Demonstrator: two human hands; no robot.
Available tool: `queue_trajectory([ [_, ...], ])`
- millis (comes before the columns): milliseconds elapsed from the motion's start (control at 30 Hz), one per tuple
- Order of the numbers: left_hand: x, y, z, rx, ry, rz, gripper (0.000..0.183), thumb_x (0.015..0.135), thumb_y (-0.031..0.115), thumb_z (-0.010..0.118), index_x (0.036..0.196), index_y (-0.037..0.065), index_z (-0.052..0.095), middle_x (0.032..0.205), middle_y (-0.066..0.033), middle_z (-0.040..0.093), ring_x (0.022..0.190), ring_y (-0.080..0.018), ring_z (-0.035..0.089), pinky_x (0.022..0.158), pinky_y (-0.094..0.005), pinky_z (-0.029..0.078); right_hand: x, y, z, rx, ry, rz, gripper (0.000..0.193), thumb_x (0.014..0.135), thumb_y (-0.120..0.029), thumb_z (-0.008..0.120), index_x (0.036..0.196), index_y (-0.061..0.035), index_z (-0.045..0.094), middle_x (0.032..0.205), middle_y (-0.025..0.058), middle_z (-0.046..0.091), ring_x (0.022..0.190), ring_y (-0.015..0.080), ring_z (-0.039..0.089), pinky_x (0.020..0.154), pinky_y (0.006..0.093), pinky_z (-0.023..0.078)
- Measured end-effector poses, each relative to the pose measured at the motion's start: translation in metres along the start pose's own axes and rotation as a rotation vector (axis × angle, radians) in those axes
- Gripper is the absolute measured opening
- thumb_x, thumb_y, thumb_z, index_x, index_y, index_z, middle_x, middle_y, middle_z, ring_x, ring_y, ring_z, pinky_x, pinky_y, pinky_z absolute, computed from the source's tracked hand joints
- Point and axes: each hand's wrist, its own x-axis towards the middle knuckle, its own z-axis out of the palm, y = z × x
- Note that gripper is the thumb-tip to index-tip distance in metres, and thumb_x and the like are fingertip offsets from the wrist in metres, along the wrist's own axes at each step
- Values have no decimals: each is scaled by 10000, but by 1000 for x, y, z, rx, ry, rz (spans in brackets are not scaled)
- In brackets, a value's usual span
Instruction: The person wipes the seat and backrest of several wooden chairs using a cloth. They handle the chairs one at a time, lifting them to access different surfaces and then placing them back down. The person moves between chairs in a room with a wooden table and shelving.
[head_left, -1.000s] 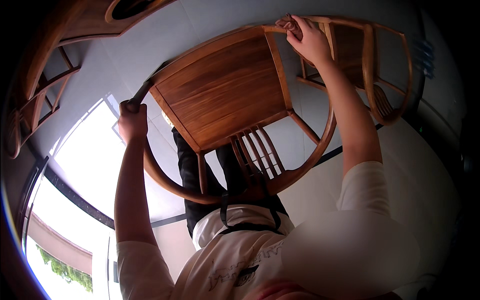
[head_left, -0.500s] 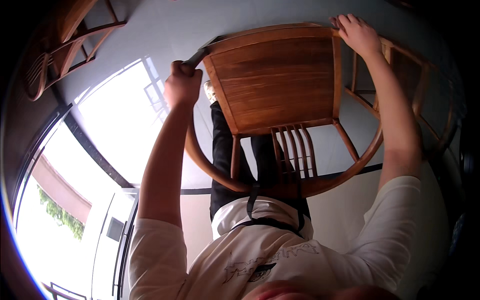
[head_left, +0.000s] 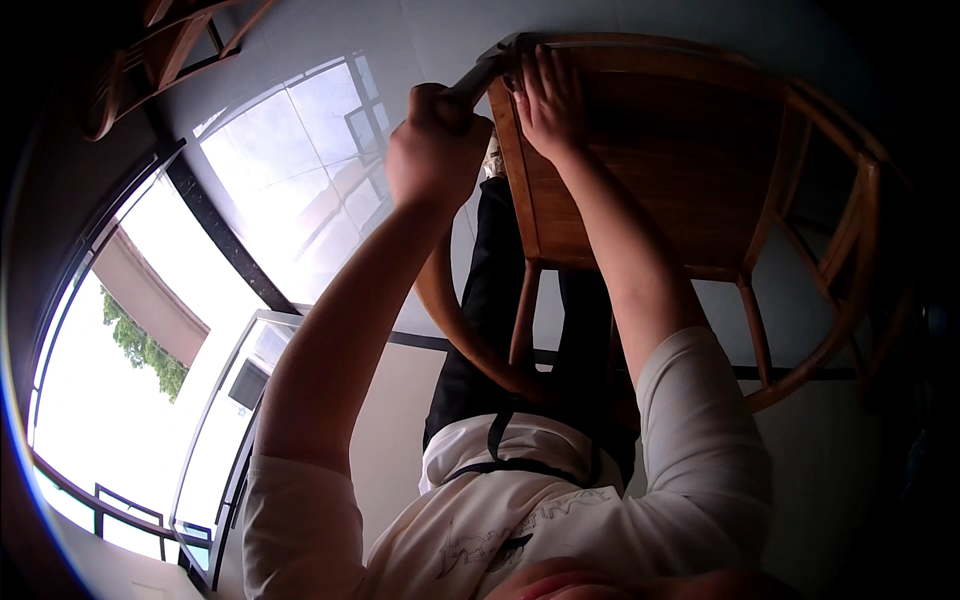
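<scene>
A brown wooden armchair (head_left: 700, 170) with a curved rail and slatted back stands before me. My left hand (head_left: 438, 150) is wrapped round the handle of a grey tool (head_left: 474, 80). The tool's dark end lies against the far left corner of the seat; its exact kind I cannot make out. Close beside that end, my right hand (head_left: 552, 105) rests on the seat corner, fingers stretched out and nearly flat. My right forearm crosses over the seat and hides part of it.
Another wooden chair (head_left: 175, 50) stands at the upper left. More chair framework (head_left: 840, 235) shows in shadow on the right. A bright glass door (head_left: 235, 385) is at the left, and its light reflects off the grey tiled floor (head_left: 300, 150).
My right hand has moved left from the seat's far right corner to its far left corner, beside the tool. The view has shifted, so the chair sits further right in it.
</scene>
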Motion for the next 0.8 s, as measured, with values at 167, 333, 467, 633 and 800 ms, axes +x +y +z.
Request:
queue_trajectory([
  [167, 2, -2, 6, -50, 23, 45, 442, 825, 324, 710, 1208, 131, 604, 1002, -189, 750, 972, -409, 720, 849, -499, 578, -39, -8, 20, 31, -141, -216, 583, 1028, -249, 510, 1576, -96, 382, 1636, 119, 375, 1516, 302, 346, 1224, 509, 293],
  [333, 0, -5, 2, -57, 18, 48, 448, 817, 344, 700, 1207, 141, 611, 1013, -171, 754, 997, -404, 718, 859, -493, 572, -27, 119, -48, -146, -227, -433, 568, 1036, -123, 499, 1588, -140, 367, 1664, 48, 335, 1523, 256, 335, 1216, 459, 346],
  [467, 0, -1, 0, -20, 4, 19, 449, 816, 345, 698, 1218, 163, 616, 1030, -163, 752, 1014, -382, 719, 882, -485, 567, -57, 248, -132, -134, 183, 546, 554, 1019, -123, 535, 1551, -67, 389, 1609, 209, 355, 1458, 401, 387, 1190, 503, 376],
  [633, -2, -5, 4, 6, 28, 50, 454, 820, 359, 696, 1229, 175, 620, 1060, -155, 752, 1027, -389, 715, 899, -489, 567, -76, 218, -117, -262, 209, 533, 582, 1010, -132, 522, 1561, -38, 359, 1621, 220, 320, 1485, 424, 329, 1214, 559, 308],
  [800, 3, -7, 13, -8, 87, 100, 454, 863, 323, 712, 1278, 161, 624, 1071, -158, 752, 1009, -351, 732, 891, -454, 575, -69, 61, -39, -45, -271, -120, 568, 1027, -211, 549, 1575, -165, 411, 1674, 76, 320, 1552, 287, 280, 1274, 503, 220],
])
